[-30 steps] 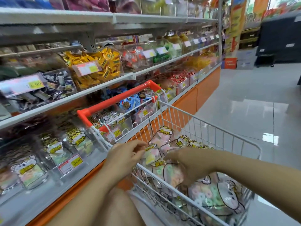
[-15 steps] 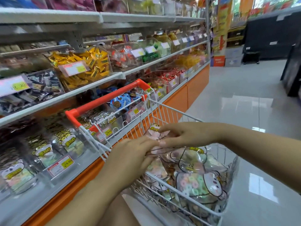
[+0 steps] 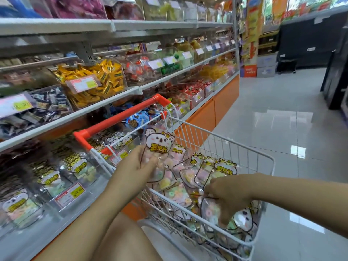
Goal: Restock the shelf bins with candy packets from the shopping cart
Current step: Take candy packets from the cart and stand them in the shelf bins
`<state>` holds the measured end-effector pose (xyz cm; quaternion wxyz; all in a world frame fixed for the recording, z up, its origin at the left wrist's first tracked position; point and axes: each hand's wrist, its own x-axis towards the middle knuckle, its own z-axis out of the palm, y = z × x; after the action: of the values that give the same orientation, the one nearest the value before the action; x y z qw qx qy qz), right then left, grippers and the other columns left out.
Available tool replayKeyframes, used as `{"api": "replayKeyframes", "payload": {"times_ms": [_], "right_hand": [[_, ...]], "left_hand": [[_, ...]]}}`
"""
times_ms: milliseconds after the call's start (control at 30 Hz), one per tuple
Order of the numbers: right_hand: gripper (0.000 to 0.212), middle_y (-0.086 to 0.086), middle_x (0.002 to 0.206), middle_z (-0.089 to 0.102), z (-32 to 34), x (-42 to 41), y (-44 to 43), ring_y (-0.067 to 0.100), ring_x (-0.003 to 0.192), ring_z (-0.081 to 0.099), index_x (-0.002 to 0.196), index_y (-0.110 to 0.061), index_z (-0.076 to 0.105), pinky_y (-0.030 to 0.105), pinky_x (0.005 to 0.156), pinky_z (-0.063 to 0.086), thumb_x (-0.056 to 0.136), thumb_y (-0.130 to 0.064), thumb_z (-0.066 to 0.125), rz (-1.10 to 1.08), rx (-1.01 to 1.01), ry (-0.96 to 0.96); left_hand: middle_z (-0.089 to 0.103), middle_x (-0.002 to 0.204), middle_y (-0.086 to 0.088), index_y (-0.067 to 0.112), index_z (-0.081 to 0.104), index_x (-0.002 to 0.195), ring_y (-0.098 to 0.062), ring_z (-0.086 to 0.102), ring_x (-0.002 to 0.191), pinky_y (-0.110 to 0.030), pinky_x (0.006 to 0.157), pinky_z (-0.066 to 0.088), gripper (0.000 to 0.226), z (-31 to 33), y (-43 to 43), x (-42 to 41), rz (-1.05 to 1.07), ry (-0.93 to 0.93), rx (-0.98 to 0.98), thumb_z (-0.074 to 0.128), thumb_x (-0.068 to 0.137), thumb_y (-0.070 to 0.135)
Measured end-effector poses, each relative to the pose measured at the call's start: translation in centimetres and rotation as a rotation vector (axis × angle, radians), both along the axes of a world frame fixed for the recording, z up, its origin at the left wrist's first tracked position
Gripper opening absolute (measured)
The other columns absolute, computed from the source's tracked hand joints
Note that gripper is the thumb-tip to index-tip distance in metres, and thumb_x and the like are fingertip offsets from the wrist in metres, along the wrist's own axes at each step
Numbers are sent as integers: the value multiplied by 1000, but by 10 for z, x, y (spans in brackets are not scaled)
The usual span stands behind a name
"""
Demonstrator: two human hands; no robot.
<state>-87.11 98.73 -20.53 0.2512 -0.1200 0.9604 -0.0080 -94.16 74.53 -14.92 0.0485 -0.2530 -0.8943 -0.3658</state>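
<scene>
My left grip point(image 3: 139, 166) is clamped on a candy packet point(image 3: 159, 146) bearing a koala face and yellow Chinese lettering. My right grip point(image 3: 229, 194) pinches a second packet point(image 3: 212, 210) in the cart point(image 3: 116, 120).

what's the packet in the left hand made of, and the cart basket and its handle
Packet: thin clear plastic film, glossy, with the sweets showing through and a printed top. Cart basket: white-coated wire grid, likely metal. Handle: smooth orange, probably a plastic sleeve.
</scene>
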Motion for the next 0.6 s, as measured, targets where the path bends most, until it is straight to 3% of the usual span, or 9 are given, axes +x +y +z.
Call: {"api": "replayKeyframes", "payload": {"times_ms": [100, 200, 267, 333, 367, 433, 533, 600], "right_hand": [[56, 3, 96, 53, 5, -4, 1, 21, 84, 51, 100, -16, 50, 33, 65, 41, 73, -55, 80, -15, -112, 58], [41, -6, 79, 53, 28, -7, 11, 10, 67, 46, 82, -23, 49, 26, 57, 35, 76, -49, 81, -33, -322, 234], [25, -15, 73, 62, 50, -7, 15, 1, 64, 54, 83, -32, 57, 15, 56, 38, 79, -40, 80, -68, -553, 452], [14, -11, 74, 67, 66, -8, 15, 4, 70, 57, 86, -30, 65, 18, 63, 40, 83, -41, 73, -33, -706, 796], [18, -8, 76, 67, 72, -9, 13, 8, 75, 55, 86, -25, 68, 22, 67, 39, 84, -42, 68, 15, -739, 977], [22, -6, 88, 72, 78, -12, 7, 12, 82, 55, 91, -17, 74, 24, 79, 39, 85, -38, 68, 147, -792, 1199], [22, -3, 106, 73, 67, -16, -4, 21, 90, 57, 97, -12, 77, 29, 86, 42, 92, -30, 65, 382, -730, 1293], [30, 1, 116, 71, 51, -18, -10, 27, 96, 56, 104, -11, 77, 34, 91, 44, 100, -27, 53, 475, -681, 1262]], "left_hand": [[73, 98, 14, 30, 63, 104, -5, 68, 94, -29, 86, 51, 9, 4, -3, 2, 4, -191, 177, 61, 97, 24], [68, 72, 19, 35, 63, 94, -7, 61, 71, -28, 68, 43, 12, 4, -5, 5, 46, -432, 293, 60, 99, 25], [65, 62, 13, 25, 67, 104, -9, 51, 57, -26, 58, 34, 11, 2, -3, 7, 69, -617, 368, 57, 100, 22], [71, 70, 3, 15, 66, 106, -11, 59, 56, -23, 54, 44, 12, 3, 3, 11, 84, -746, 493, 57, 100, 19], [74, 76, -2, 13, 66, 105, -13, 64, 60, -25, 55, 51, 13, 3, 7, 13, 83, -789, 545, 57, 99, 20], [76, 91, -10, 10, 70, 107, -22, 70, 75, -34, 68, 59, 28, 3, 13, 15, 59, -887, 627, 55, 98, 32], [73, 105, -14, 11, 68, 120, -28, 71, 81, -44, 90, 53, 59, 8, 21, 18, -58, -1086, 719, 43, 95, 58], [73, 101, -15, 7, 62, 126, -26, 72, 77, -44, 91, 53, 63, 9, 24, 24, -117, -1111, 748, 47, 91, 57]]}}
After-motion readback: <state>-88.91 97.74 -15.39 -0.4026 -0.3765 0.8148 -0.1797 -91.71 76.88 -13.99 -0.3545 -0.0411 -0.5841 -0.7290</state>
